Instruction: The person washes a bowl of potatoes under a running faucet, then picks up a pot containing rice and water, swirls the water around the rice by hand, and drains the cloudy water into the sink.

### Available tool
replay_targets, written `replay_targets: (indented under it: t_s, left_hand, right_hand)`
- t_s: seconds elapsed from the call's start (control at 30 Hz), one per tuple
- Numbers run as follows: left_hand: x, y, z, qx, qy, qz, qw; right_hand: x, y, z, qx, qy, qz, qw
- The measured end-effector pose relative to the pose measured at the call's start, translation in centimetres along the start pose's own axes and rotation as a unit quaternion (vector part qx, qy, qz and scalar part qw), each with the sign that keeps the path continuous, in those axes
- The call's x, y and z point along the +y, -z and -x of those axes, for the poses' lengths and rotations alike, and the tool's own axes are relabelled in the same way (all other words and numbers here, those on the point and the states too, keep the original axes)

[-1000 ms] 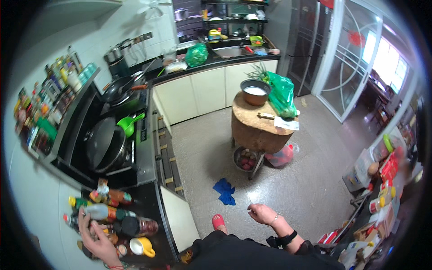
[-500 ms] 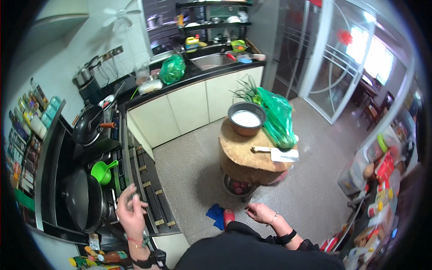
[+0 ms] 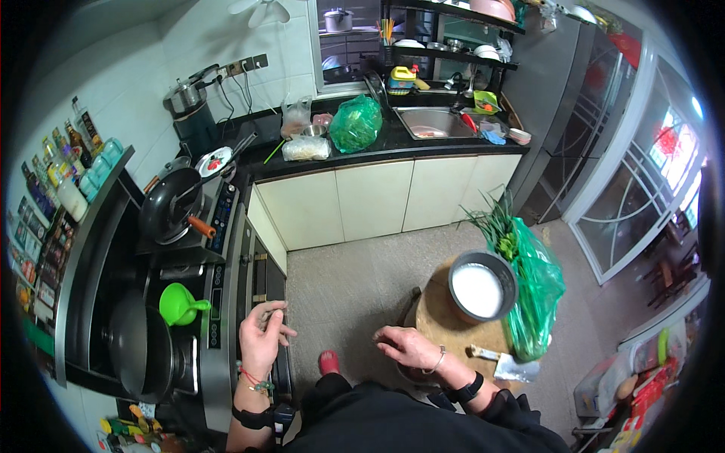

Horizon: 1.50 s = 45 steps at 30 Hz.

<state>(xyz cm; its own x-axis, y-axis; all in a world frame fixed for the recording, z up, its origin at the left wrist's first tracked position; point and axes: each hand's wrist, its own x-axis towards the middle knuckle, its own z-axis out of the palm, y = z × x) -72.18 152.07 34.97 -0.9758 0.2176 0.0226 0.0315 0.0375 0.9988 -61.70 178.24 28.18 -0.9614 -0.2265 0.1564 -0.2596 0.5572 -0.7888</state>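
Observation:
My left hand (image 3: 260,337) hovers over the front edge of the steel stove (image 3: 223,302), fingers loosely curled and nothing visible in it. A green plastic scoop (image 3: 181,305) lies just left of it, beside a large black wok (image 3: 142,355). My right hand (image 3: 408,348) is held low over the floor with its fingers apart and empty, close to the left edge of a round wooden chopping block (image 3: 442,321). On the block stand a metal bowl of white liquid (image 3: 482,289), a green plastic bag of leafy greens (image 3: 535,287) and a cleaver (image 3: 507,367).
A black frying pan (image 3: 171,205) sits on the far burner. Bottles and jars fill shelves (image 3: 53,204) at the left. The black counter (image 3: 393,143) holds a green bag (image 3: 356,123) and a sink (image 3: 430,121). White cabinets (image 3: 377,200) stand below; glass doors (image 3: 642,196) at right.
My left hand has moved from the bottles at the near end of the counter to the stove's front edge. The view has swung toward the sink counter and chopping block. My right hand rose slightly.

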Motion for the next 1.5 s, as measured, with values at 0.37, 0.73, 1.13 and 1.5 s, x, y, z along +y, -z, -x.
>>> replay_targets:
  t_s: [0.37, 0.73, 1.13, 1.5]
  left_hand:
    - [-2.3, -4.0, -25.6, -0.139, 0.017, 0.019, 0.990]
    - [-3.5, -12.3, -45.0, -0.290, 0.087, 0.048, 0.952]
    - [-6.2, -26.4, -60.8, -0.295, 0.188, 0.058, 0.935]
    - [-5.5, -40.4, -74.4, -0.326, 0.263, 0.103, 0.902]
  right_hand:
    - [8.3, 3.6, -18.9, 0.083, -0.052, 0.007, 0.995]
    - [17.3, 12.4, -29.1, 0.173, -0.148, 0.003, 0.974]
    - [33.9, 28.0, -34.6, 0.240, -0.249, 0.001, 0.938]
    - [44.4, 41.8, -39.6, 0.248, -0.305, 0.019, 0.919]
